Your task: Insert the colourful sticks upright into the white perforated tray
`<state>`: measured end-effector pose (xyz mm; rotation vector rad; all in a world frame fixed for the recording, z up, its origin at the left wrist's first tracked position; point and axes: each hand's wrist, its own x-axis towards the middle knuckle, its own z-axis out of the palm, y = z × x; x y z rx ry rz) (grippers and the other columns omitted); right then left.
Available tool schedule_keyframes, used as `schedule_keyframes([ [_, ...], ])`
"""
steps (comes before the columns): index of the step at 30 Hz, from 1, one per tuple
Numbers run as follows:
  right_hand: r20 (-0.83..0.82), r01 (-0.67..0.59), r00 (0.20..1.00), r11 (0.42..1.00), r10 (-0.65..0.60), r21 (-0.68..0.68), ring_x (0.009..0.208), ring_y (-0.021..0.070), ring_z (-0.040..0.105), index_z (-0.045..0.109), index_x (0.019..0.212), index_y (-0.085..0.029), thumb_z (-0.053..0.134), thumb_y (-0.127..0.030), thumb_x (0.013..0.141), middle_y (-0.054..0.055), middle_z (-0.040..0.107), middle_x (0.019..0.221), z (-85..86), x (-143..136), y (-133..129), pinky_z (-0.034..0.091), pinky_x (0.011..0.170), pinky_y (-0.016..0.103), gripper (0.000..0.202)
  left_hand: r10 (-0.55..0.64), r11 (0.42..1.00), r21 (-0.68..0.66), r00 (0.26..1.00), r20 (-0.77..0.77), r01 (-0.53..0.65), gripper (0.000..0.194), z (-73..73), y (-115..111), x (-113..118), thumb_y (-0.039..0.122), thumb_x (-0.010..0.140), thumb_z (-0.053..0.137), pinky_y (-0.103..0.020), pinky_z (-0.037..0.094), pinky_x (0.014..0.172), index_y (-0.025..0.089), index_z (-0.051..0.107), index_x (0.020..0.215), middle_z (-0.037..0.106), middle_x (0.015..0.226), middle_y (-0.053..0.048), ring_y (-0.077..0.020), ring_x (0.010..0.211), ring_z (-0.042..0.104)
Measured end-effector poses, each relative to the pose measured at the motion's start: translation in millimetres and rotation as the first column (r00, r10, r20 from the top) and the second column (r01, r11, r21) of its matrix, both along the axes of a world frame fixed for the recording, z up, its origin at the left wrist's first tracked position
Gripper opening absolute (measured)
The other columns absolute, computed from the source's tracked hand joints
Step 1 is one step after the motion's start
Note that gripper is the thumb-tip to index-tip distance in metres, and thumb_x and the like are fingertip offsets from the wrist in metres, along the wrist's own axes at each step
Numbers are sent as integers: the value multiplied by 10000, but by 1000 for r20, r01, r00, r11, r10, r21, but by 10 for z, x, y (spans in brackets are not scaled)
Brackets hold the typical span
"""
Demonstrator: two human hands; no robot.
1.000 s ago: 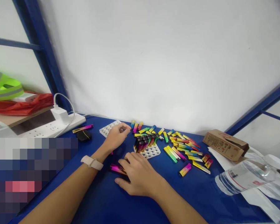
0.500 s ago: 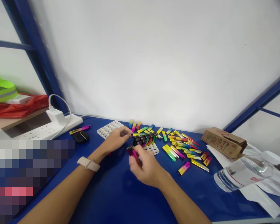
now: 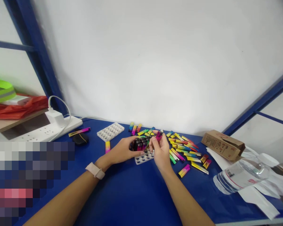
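Note:
My left hand (image 3: pixel 122 151) curves around the left side of a cluster of upright lighters (image 3: pixel 138 145) with black tops. Its thumb lies along the front of the cluster, and its other fingers are partly hidden behind. These lighters stand in a white tray with holes (image 3: pixel 143 158), whose front rows show bare. In my right hand (image 3: pixel 162 152), a magenta lighter (image 3: pixel 158 136) is pinched between thumb and fingers, just right of the cluster and above the tray. Many loose lighters (image 3: pixel 182 147) in shiny rainbow colours lie in a pile to the right.
A second white tray (image 3: pixel 110 131) lies at the back left, near a black pouch (image 3: pixel 80 139) and a power strip (image 3: pixel 43 133). One lighter (image 3: pixel 107 147) rests beside my left wrist. On the right are a cardboard box (image 3: pixel 222 144) and a tipped-looking water bottle (image 3: pixel 242 174).
My right hand has moved up and right with the lighter, from in front of the cluster to its right side. My left hand has come in around the cluster's left side.

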<state>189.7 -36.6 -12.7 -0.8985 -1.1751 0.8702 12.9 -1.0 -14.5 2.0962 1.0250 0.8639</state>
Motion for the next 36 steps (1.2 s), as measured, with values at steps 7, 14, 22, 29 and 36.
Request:
schedule_keyframes([
  [7, -90, -56, 995, 996, 50, -70, 474, 79, 378, 602, 924, -180, 628, -519, 886, -69, 425, 600, -50, 22, 39, 288, 454, 218, 342, 66, 995, 78, 998, -2, -65, 424, -1, -15, 59, 491, 758, 737, -291, 472, 663, 224, 749, 1087, 757, 851, -24, -231, 728, 658],
  [14, -215, -228, 959, 953, 184, -201, 408, 62, 242, 507, 660, -185, 445, -676, 920, -71, 327, 505, -95, 89, 83, 175, 420, 209, 558, 61, 994, 96, 996, -71, -54, 404, 15, 56, -82, 523, 760, 729, -267, 424, 580, 223, 753, 1029, 726, 771, -3, -194, 627, 612],
  [22, -229, -246, 956, 929, 185, -275, 399, 64, 152, 417, 611, -214, 442, -526, 895, -81, 260, 483, -30, 118, 61, 114, 404, 198, 422, 40, 994, 103, 994, -98, -30, 502, -15, 72, -118, 550, 696, 783, -304, 488, 696, 228, 719, 1075, 755, 951, -39, -257, 806, 681],
  [29, -215, -230, 961, 937, 176, -262, 412, 64, 171, 444, 628, -205, 448, -562, 901, -78, 279, 493, 7, 147, 55, 122, 413, 202, 450, 47, 994, 105, 989, -141, -32, 509, 1, 68, -114, 514, 704, 785, -322, 504, 746, 214, 707, 1107, 756, 1010, -51, -267, 850, 691],
  [36, -132, -247, 966, 948, 224, -202, 421, 63, 204, 477, 732, -202, 437, -579, 928, -82, 325, 524, 58, 197, 38, 141, 421, 207, 427, 46, 996, 87, 987, -153, -33, 561, 13, 64, -124, 547, 709, 776, -335, 516, 770, 200, 692, 1141, 749, 1030, -56, -265, 872, 692],
])
